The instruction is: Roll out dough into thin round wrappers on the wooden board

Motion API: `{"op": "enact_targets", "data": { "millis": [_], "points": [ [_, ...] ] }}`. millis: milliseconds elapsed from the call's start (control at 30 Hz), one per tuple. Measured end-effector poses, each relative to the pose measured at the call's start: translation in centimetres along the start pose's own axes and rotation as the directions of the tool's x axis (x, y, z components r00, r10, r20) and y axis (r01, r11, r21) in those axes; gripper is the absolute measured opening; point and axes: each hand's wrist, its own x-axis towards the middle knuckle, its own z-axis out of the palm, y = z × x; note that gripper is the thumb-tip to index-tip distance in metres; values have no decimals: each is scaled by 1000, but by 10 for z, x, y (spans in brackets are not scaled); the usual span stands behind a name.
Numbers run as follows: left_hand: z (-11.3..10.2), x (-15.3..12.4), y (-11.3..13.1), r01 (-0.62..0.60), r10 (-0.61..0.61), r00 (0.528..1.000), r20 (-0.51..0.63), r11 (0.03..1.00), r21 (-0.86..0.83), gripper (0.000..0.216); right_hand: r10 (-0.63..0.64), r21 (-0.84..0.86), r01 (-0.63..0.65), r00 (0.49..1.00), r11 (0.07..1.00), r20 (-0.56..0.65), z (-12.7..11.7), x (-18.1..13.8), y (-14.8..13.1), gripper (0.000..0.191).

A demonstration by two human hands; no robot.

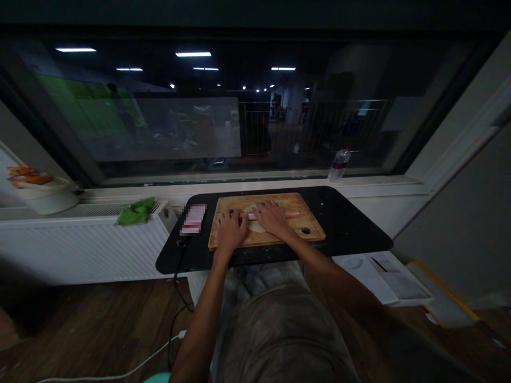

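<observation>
A slim wooden rolling pin (292,214) lies crosswise on a wooden cutting board (313,226). Under it is a pale, flat sheet of dough (255,226), partly covered by my hands. Toward the pin's left end, my left hand (231,229) is closed over it, thumb pointing inward. My right hand (272,217) presses on the pin right of its middle, fingers bent over the far side. The pin's right end sticks out past that hand, while its left end is hidden.
The board rests on a black tabletop (351,229). A phone (194,219) lies left of the board. Behind, a bottle (339,166) stands on the windowsill. A green cloth (136,211) drapes over the radiator (120,250), and a cable (175,287) hangs at the table's left.
</observation>
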Motion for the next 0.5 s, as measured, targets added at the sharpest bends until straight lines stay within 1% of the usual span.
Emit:
{"op": "enact_targets", "data": {
  "millis": [300, 433, 500],
  "points": [
    [-2, 0, -2, -8, 8, 1000, 18, 1000, 8, 45, 11, 26, -12, 998, 1000, 60, 4, 29, 7, 54],
    [-2, 0, -2, -14, 14, 1000, 9, 1000, 2, 43, 25, 39, -29, 995, 999, 96, 2, 35, 9, 56],
    [-2, 0, -2, -13, 13, 1000, 2, 1000, 0, 43, 37, 37, -41, 995, 998, 94, 2, 36, 9, 58]
  ]
}}
